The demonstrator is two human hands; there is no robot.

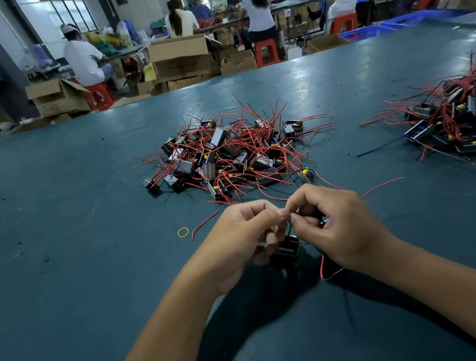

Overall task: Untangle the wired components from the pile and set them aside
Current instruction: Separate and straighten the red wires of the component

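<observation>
A tangled pile [226, 154] of small black box components with red wires lies mid-table. Just in front of it, my left hand [245, 238] and my right hand [333, 225] meet fingertip to fingertip. Between them sits one black component [287, 248], gripped by my left hand's curled fingers. My right hand pinches its thin wires near the fingertips; a red wire [323, 266] hangs down under that hand, and another red wire [382, 186] trails out to the right.
A second heap of wired components [462, 119] lies at the right edge on the green table [88, 264]. A yellow rubber band [183, 232] and a loose red wire [204, 224] lie left of my hands. Workers, cardboard boxes and red stools stand beyond the far edge.
</observation>
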